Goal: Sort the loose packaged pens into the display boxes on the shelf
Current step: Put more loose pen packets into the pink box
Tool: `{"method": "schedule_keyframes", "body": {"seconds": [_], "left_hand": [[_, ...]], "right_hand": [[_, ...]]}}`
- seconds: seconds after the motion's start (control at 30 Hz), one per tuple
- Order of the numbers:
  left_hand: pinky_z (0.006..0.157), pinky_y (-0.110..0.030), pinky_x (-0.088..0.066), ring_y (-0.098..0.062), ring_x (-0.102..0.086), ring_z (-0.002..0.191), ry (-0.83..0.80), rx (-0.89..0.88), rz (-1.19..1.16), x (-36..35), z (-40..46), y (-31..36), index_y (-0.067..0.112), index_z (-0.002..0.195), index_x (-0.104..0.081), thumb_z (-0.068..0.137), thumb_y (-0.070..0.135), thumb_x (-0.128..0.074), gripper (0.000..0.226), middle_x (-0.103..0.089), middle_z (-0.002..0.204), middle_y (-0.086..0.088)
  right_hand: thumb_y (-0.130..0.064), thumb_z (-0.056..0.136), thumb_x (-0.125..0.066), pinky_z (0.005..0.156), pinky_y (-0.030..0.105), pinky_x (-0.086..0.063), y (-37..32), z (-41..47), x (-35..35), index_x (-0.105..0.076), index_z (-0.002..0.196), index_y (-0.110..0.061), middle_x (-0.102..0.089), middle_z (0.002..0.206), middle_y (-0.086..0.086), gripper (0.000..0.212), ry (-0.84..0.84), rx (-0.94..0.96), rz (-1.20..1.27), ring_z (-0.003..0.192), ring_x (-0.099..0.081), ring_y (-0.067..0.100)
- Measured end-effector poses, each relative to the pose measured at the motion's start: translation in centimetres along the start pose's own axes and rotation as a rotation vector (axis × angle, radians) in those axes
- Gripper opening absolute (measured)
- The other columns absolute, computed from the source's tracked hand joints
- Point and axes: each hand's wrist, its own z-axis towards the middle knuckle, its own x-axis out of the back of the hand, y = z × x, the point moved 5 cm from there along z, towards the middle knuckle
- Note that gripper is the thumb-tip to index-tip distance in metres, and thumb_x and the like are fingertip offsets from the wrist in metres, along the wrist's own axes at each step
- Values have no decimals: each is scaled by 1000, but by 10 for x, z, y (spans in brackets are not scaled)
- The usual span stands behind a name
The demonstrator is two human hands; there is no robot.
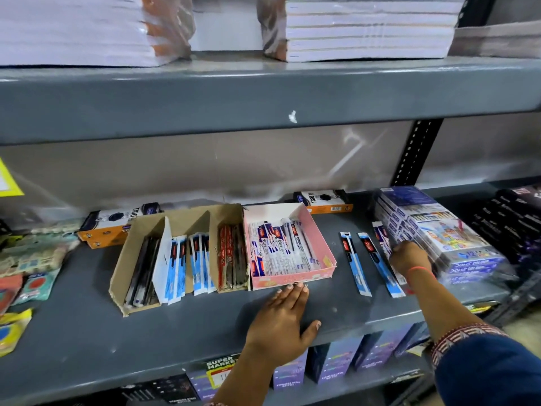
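Head view: left hand (282, 316) flat, fingers spread, steadying pink box (288, 247) at centre. Right hand (408, 256) reaching third loose pen (382, 238) by wrapped stack (439, 230), grip hidden. Two pens (355, 263) lie centre-right. Next: lift, match box.

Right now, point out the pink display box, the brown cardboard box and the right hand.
pink display box (292, 279): head view, its front wall.
brown cardboard box (115, 276): head view, its left wall.
right hand (409, 256): head view, back of the hand.

Loose pens (355, 263) right of boxes (289, 247)
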Motion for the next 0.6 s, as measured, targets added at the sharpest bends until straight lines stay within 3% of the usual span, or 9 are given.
{"method": "schedule_keyframes", "body": {"seconds": [0.07,0.13,0.17,0.23,0.3,0.37,0.43,0.53,0.6], "left_hand": [[107,-23,9,-14,-3,139,1,-5,7,0,0,0,18,144,-6,92,55,-24,67,-9,155,-1],[107,-23,9,-14,-5,139,9,-5,11,3,0,1,17,144,-8,92,54,-25,66,-11,154,-2],[107,-23,8,-14,-5,139,8,-3,14,3,0,2,17,144,-8,92,54,-25,66,-11,154,-3],[107,-23,8,-14,-6,139,-1,-2,22,4,0,3,17,144,-9,93,54,-25,65,-12,154,-3],[106,-23,8,-14,-6,139,-8,-1,37,3,0,2,16,144,-9,93,53,-25,65,-11,154,-3],[106,-24,8,-15,-7,139,-9,-1,59,3,0,3,15,144,-10,93,53,-25,66,-12,154,-4],[106,-24,7,-16,-9,139,11,8,78,3,0,3,15,144,-11,93,54,-25,66,-13,154,-4],[107,-25,4,-17,-11,139,16,10,95,3,0,3,14,143,-14,92,54,-26,66,-17,153,-5],[107,-26,1,-18,-14,138,13,18,101,3,0,3,13,143,-16,92,54,-27,66,-20,152,-5]], "right_hand": [[-8,89,-49,91,42,-48,0,-1,-1,-59,114,11,-63,115,31,33,-35,-29,9,107,-60,41],[-9,87,-50,74,41,-51,-3,-1,1,-59,111,11,-63,108,29,32,-76,-51,41,103,-61,42],[-8,86,-51,60,37,-47,-6,-2,3,-61,105,8,-62,101,27,27,-104,-46,82,95,-63,41],[-8,86,-55,47,27,-35,-14,-9,9,-63,87,-4,-58,82,17,9,-150,-20,242,63,-56,28],[0,84,-60,47,21,-30,-26,-18,11,-61,81,-8,-50,62,6,9,-230,5,538,44,-43,15],[8,80,-62,50,18,-30,-39,-36,9,-55,68,-14,-54,49,1,26,-358,35,785,35,-44,6],[9,78,-63,48,15,-33,-50,-60,5,-52,64,-18,-59,37,-6,32,-492,73,850,30,-47,-2],[7,79,-63,40,8,-41,-61,-91,-7,-53,65,-20,-65,41,-9,32,-655,106,903,34,-53,-4],[7,79,-63,42,8,-45,-65,-108,-17,-54,66,-20,-68,45,-8,31,-740,111,924,38,-57,-3]]}}
